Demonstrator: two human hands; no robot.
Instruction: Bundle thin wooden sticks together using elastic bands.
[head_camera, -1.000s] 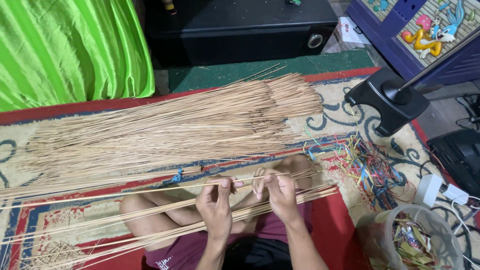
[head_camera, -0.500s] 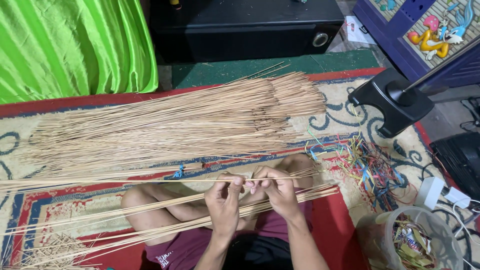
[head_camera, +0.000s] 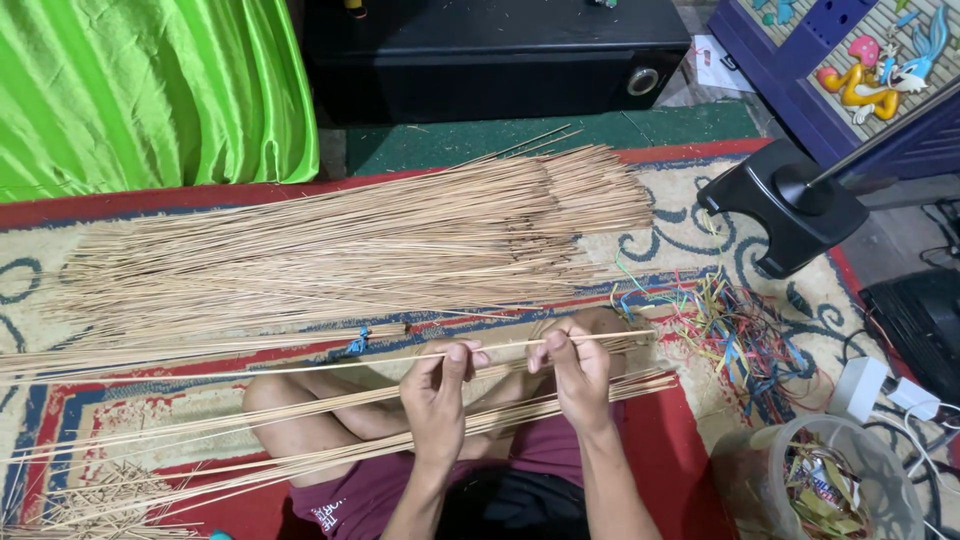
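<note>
1. Clear round plastic tub (head_camera: 840, 480) of crumpled wrappers, lower right, cut off by the frame edge.
2. Left hand (head_camera: 437, 385) and right hand (head_camera: 578, 365): fingers pinched on one thin tan reed stick (head_camera: 300, 367) held level above the lap.
3. Large pile of tan sticks (head_camera: 350, 245) lies beyond on the patterned rug (head_camera: 670, 235).

A patterned rug (head_camera: 690, 215) carries a stick pile (head_camera: 330, 250) and coloured strips (head_camera: 735, 335).

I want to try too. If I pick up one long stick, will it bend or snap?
Probably bends: the stick is very long and thin, held by the left hand and right hand. Likely light. It could snap if forced: short bits lie nearby.
</note>
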